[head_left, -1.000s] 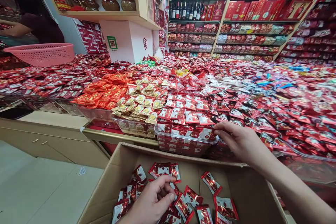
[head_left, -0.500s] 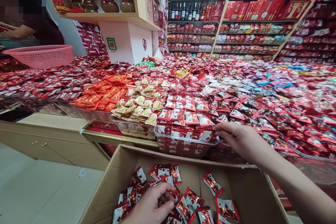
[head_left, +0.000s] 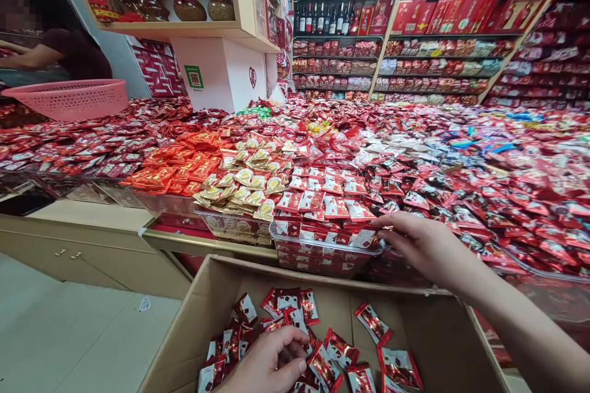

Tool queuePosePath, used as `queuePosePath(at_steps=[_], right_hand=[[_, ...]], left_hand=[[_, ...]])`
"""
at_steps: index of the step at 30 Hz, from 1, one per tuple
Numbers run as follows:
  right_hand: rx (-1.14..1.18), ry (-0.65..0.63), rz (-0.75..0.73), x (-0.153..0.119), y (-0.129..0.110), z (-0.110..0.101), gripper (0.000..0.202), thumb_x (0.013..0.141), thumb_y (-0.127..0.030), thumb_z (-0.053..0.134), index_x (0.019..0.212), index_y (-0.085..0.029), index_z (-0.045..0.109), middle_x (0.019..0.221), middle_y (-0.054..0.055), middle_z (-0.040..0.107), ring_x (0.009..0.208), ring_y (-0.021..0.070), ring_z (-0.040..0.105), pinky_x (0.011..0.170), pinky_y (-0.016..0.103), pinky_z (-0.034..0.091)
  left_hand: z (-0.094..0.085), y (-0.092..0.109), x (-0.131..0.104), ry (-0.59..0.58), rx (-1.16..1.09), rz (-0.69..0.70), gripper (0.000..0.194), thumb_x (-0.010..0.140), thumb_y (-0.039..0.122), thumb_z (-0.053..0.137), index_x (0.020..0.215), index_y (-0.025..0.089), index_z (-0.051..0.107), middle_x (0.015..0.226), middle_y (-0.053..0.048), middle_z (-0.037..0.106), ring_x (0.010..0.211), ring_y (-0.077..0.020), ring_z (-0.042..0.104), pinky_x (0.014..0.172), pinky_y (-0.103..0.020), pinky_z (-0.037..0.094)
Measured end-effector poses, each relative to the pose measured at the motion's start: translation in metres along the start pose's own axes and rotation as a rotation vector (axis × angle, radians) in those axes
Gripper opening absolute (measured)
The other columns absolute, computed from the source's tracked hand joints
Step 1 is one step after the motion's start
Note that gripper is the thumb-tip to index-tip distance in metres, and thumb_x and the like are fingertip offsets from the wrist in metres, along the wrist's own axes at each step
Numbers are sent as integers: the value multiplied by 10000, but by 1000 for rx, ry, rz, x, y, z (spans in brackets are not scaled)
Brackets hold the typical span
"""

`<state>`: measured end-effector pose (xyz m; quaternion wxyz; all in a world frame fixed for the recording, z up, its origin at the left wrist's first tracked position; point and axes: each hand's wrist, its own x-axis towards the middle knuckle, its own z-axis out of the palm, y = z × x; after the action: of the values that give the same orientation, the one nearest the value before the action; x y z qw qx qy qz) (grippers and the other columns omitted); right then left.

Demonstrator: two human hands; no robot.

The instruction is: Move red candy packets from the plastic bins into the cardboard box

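Note:
Over the cardboard box, my left hand has curled fingers among loose red-and-white candy packets; whether it holds one is hidden. My right hand reaches to the right front corner of a clear plastic bin. Its fingertips touch the packets at that corner, thumb and forefinger a little apart, with no packet lifted between them. Neat rows of red-and-white packets fill the bin. Gold packets lie in the bin just left of it.
Orange-red packets and heaps of other sweets spread over the counter. A pink basket stands at the far left, beside a person in a dark top. A white pillar rises behind. Shelves of boxes and bottles line the back.
My right hand has shifted very slightly left at the bin's corner. My left hand has barely moved in the box.

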<state>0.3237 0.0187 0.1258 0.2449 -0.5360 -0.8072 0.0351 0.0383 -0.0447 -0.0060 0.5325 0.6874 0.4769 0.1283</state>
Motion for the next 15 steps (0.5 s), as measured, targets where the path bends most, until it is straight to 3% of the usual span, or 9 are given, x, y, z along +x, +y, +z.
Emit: queuePosePath(at_steps=[3,5,7,9,10,13,15], right_hand=[[-17,147,-76,-7,-19,-4,153,851,-241,439,949,-190,545,929,79,588,836,177,562,704,294,442],[74,92,-111,-15,-39,2,128,857,-226,426,895,-203,546,840,48,587,767,148,555,666,260,434],[199,-178,-106,-25,-57,23,159,855,-205,400,847,-207,559,767,23,593,706,127,553,633,230,432],[180,-543,-15,-34,-66,61,146,804,-198,450,789,-205,595,804,31,618,737,150,576,658,245,441],[137,-745,60,-39,-67,84,120,716,-204,548,818,-202,613,870,50,629,793,187,593,682,265,450],[73,-877,163,-55,-57,148,390,595,-135,661,979,-189,613,980,103,631,865,265,615,694,313,479],[54,-835,224,-66,-49,172,338,733,-129,567,1065,-192,570,1121,125,568,978,273,571,744,378,478]], left_hand=[[-6,2,-3,-15,67,0,306,751,235,494,1047,188,556,925,-38,639,809,-154,573,736,-232,443],[-14,6,-6,-48,172,-1,336,741,238,508,1074,230,553,1008,-31,630,895,-169,566,798,-245,426],[-25,11,-7,-95,292,-7,387,721,267,542,1107,287,542,1113,-23,598,1011,-201,529,875,-281,388],[-34,12,-3,-124,387,-13,418,695,316,573,1112,316,542,1140,-30,587,1054,-241,506,887,-324,377],[-37,10,1,-128,415,-21,423,679,337,586,1100,315,553,1112,-37,601,1031,-258,519,859,-337,392],[-39,-7,19,-112,443,-56,384,654,333,593,1035,287,593,972,-37,654,887,-265,580,739,-329,428],[-38,-26,32,-93,439,-98,348,669,288,570,1015,262,597,905,-30,671,804,-241,600,668,-305,433]])
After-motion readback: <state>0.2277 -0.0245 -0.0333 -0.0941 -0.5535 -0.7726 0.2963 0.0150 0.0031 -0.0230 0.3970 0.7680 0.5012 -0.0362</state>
